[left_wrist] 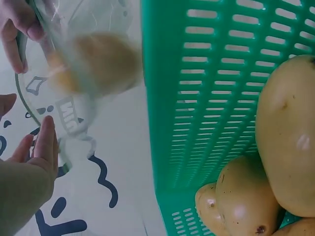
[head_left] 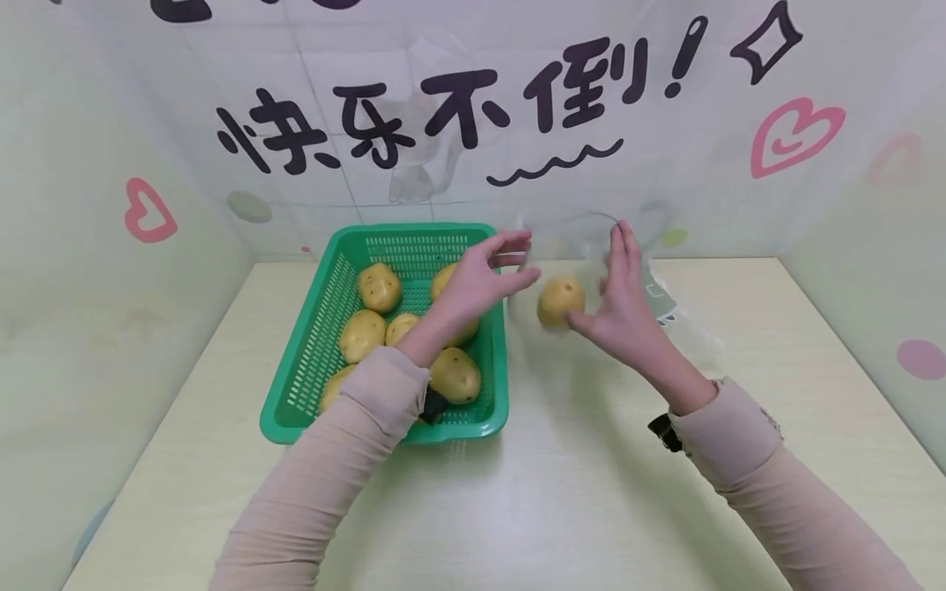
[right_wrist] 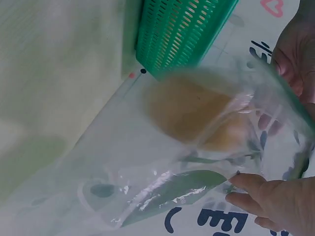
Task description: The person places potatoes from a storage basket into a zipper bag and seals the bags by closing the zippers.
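A blurred potato (head_left: 562,300) is in mid-air between the hands, seen through the clear plastic bag (right_wrist: 162,196). My right hand (head_left: 624,308) holds the bag at the side of its mouth, fingers pointing up along the rim. Opposite it, my left hand (head_left: 484,275) is at the bag's other side, above the basket's right rim, with thumb and fingers spread apart and no potato in them. In the left wrist view, the left fingers (left_wrist: 45,142) lie close to the bag's curved rim. Green print shows on the bag's lower part.
A green plastic basket (head_left: 296,377) with several potatoes (head_left: 363,335) stands left of the bag on the pale table (head_left: 473,509). My left forearm crosses over it. Behind rises a white wall sheet (head_left: 443,193) with black lettering and pink hearts.
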`<state>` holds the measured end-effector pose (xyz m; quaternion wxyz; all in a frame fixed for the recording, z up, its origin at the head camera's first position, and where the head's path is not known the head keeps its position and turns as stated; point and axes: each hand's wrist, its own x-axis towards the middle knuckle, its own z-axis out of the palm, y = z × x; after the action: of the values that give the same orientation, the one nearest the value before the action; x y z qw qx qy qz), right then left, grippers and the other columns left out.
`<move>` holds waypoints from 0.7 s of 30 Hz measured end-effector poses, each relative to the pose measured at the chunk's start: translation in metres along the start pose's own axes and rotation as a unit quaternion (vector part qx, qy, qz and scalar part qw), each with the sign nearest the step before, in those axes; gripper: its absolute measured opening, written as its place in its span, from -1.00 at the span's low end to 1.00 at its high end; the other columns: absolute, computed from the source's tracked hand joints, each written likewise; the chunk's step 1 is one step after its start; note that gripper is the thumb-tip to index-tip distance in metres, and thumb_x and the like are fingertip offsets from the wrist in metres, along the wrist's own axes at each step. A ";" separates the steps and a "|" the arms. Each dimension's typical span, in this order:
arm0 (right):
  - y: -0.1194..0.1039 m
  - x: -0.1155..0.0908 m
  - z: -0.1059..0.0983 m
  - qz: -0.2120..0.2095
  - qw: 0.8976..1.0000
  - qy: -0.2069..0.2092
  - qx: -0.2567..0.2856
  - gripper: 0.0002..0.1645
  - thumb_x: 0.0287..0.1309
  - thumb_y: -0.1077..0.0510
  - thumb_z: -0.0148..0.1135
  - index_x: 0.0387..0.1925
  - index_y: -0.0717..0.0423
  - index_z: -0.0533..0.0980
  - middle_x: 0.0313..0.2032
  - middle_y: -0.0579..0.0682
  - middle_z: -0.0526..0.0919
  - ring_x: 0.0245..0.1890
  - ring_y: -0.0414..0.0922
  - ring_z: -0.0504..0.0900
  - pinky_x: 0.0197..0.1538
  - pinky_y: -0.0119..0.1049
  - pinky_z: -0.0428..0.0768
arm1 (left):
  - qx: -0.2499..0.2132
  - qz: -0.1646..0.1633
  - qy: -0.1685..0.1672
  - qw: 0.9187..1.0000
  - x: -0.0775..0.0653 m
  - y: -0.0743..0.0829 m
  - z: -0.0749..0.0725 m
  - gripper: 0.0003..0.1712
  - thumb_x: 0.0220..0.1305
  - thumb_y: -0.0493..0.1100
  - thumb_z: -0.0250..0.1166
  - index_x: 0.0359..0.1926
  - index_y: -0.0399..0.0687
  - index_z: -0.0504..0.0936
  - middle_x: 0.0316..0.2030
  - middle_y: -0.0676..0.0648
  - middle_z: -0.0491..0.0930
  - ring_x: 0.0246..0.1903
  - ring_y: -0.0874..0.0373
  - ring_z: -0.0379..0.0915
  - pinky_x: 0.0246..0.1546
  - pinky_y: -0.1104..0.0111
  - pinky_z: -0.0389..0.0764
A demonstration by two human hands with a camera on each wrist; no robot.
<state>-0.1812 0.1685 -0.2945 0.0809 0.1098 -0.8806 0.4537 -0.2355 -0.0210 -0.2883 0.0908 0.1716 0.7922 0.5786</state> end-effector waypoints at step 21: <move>-0.024 0.010 -0.028 0.014 0.994 0.041 0.097 0.32 0.00 0.41 0.25 0.47 0.09 -0.50 0.48 -0.03 -0.54 0.50 0.17 -0.19 0.47 0.04 0.14 | 0.344 0.227 -0.109 0.905 -0.018 0.012 -0.011 -0.55 0.17 -0.06 0.36 0.08 -0.09 0.61 0.06 -0.03 0.63 0.10 0.11 0.50 0.17 0.29 0.50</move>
<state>-0.1831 0.1762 -0.2571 0.0994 0.0856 -0.8301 0.5419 -0.2207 -0.0339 -0.2749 -0.0223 0.4292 0.8668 0.2527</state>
